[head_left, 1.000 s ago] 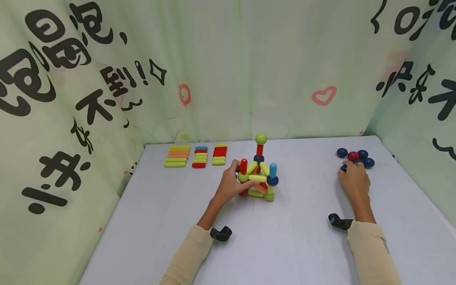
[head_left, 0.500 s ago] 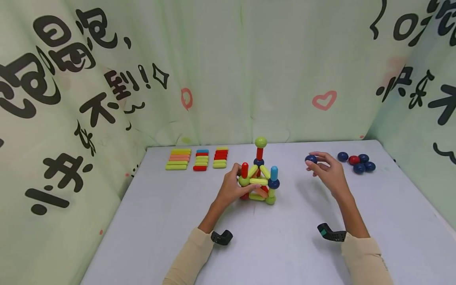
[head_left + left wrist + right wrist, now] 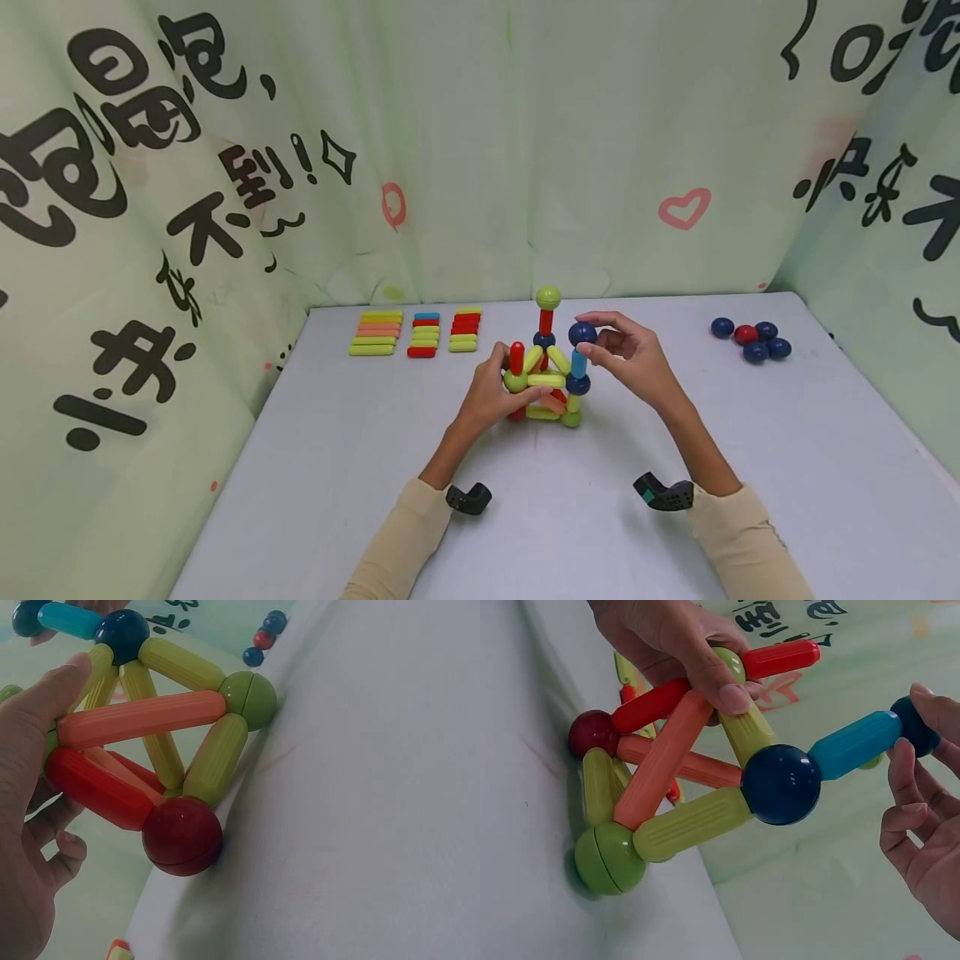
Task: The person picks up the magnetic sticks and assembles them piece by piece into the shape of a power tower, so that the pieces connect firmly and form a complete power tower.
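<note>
A frame of magnetic rods and balls stands on the table, with yellow-green rods such as this upper crosspiece (image 3: 547, 380). My left hand (image 3: 486, 392) holds its left side, thumb and fingers round the upper green ball (image 3: 730, 664), from which a red rod (image 3: 781, 658) sticks up. Between the thumb and fingertips of my right hand (image 3: 633, 357) is a dark blue ball (image 3: 582, 334). That ball sits at the top end of the upright light blue rod (image 3: 857, 745), which rises from another dark blue ball (image 3: 781, 784). A red rod topped by a green ball (image 3: 548, 297) forms the tall rear post.
Three stacks of rods lie at the back left: a yellow and orange one (image 3: 377, 333), a mixed one (image 3: 424, 335) and a red and yellow-green one (image 3: 465, 330). Several dark blue balls (image 3: 756, 352) and a red ball (image 3: 746, 335) cluster at the back right. Curtains (image 3: 465, 150) enclose the table.
My right hand has picked a dark blue ball from the right cluster and carried it left to the top of the light blue rod. My left hand keeps its hold on the frame.
</note>
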The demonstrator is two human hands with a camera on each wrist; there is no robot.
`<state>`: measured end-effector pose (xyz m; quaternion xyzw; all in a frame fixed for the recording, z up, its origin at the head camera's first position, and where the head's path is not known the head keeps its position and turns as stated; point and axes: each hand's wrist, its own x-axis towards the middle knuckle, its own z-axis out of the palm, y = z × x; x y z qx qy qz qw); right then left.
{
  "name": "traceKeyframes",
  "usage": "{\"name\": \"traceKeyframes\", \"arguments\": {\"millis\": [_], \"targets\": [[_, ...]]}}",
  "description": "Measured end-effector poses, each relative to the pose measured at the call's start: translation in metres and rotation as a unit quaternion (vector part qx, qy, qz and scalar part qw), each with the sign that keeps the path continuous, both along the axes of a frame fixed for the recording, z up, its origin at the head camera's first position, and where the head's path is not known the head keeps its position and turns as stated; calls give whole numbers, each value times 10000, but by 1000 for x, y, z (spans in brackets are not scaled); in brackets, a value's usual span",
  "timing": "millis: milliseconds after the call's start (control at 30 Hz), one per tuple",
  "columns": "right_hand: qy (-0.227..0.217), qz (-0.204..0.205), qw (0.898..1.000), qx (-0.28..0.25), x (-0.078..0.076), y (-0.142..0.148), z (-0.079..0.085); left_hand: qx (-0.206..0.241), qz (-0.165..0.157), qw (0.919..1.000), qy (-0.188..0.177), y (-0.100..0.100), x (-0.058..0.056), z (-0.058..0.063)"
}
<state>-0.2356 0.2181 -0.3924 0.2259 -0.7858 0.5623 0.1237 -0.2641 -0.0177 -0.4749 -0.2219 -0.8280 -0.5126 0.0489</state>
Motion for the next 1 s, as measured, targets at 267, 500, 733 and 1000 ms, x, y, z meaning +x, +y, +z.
{"name": "traceKeyframes", "arguments": {"millis": [267,500,733,1000], "targets": [[150,108,9992,349,3,1,0,172,-121,9998,-21,1,1,1],[117,63,9992,382,4,5,1,207,-387,9990,-99,-3,0,0],[232,-50,9997,-6,1,24,-2,1058,-1678,9749,-1016,-29,-12,-2],[153,-3730,9268,417,-31,104,-36,1224,-2584,9399,-1864,-49,-18,0]]}}
